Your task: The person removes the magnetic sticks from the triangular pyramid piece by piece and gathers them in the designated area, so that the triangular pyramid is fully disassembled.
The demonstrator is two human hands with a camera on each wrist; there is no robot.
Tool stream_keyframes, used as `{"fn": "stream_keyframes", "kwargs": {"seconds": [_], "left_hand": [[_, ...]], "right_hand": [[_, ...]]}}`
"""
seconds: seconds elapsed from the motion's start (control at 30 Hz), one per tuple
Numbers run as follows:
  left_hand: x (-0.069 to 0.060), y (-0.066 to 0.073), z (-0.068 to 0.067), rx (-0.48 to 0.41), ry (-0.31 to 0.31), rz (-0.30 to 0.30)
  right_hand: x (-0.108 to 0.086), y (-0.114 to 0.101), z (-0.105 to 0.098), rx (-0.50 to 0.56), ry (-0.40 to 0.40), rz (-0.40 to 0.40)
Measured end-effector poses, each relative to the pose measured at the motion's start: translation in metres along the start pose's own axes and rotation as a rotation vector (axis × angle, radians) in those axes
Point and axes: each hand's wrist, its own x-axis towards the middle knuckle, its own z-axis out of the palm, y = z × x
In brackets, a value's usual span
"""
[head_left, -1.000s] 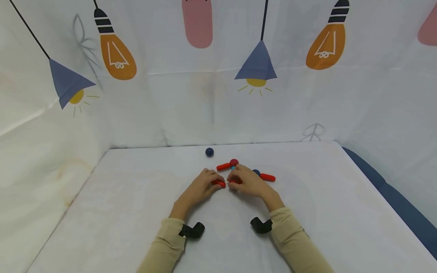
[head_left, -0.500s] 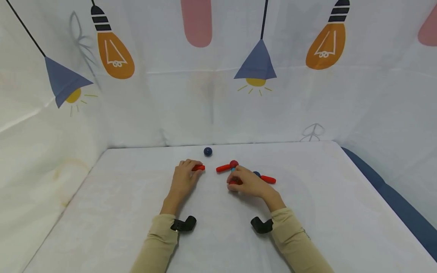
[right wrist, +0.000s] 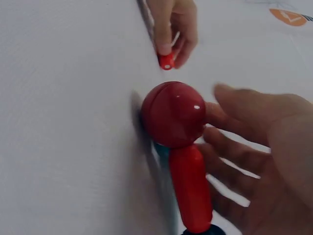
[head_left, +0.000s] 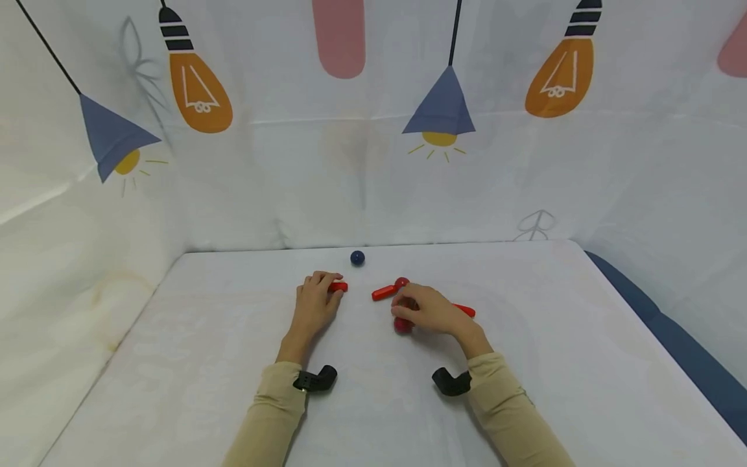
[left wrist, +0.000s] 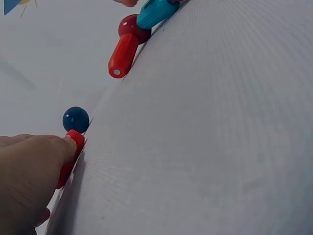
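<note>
My left hand (head_left: 313, 303) pinches a red rod (left wrist: 72, 159) at the tabletop, left of a cluster of joined rods and balls. A small pale spot shows on the rod's end. My right hand (head_left: 430, 310) is over the cluster; in the right wrist view its thumb stands apart from a red ball (right wrist: 173, 115) and its fingers extend behind it. A red rod (right wrist: 190, 188) joins this ball to a dark ball at the lower edge. Another red ball (left wrist: 134, 29) carries a red rod (left wrist: 123, 56) and a teal rod (left wrist: 157, 12). The right hand partly hides the cluster.
A loose dark blue ball (head_left: 357, 258) lies near the back edge of the white table (head_left: 233, 337). Another red rod (head_left: 465, 310) sticks out right of my right hand. A white cloth (head_left: 292, 181) with printed lamps hangs behind.
My left hand has moved left and away from the cluster with the red rod, then stopped. The near red ball now shows closer to me, below my right hand's fingers.
</note>
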Motion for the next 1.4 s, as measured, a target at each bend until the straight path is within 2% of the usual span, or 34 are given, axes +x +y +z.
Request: {"fn": "stream_keyframes", "kwargs": {"seconds": [0.13,0.2,0.27,0.33,0.43,0.57,0.7,0.87,1.07,1.23,1.4], "left_hand": [[0.001,0.007,0.002,-0.035,0.068,0.042],[0.002,0.015,0.004,-0.047,0.12,0.091],[0.002,0.025,0.007,-0.066,0.149,0.154],[0.001,0.035,0.011,-0.084,0.132,0.21],[-0.003,0.048,0.018,-0.104,0.029,0.247],[-0.008,0.06,0.026,-0.116,-0.129,0.216],[-0.011,0.064,0.031,-0.099,-0.19,0.193],[-0.012,0.063,0.035,-0.167,-0.163,0.177],[-0.012,0.06,0.035,-0.298,-0.112,0.169],[-0.011,0.06,0.034,-0.385,-0.124,0.106],[-0.011,0.061,0.032,-0.392,-0.128,0.091]], "right_hand": [[0.002,0.008,0.005,-0.039,0.179,-0.004],[0.003,0.01,0.007,-0.085,0.224,0.004],[0.002,0.012,0.008,-0.13,0.233,0.019],[0.002,0.012,0.008,-0.159,0.215,0.027],[0.0,0.012,0.007,-0.208,0.174,0.024],[0.0,0.011,0.007,-0.274,0.16,-0.005],[0.001,0.009,0.01,-0.319,0.146,0.003],[0.001,0.008,0.011,-0.356,0.132,0.005],[0.0,0.009,0.009,-0.312,0.136,-0.01],[0.001,0.01,0.006,-0.26,0.112,-0.014],[0.004,0.013,0.007,-0.189,0.138,-0.025]]}}
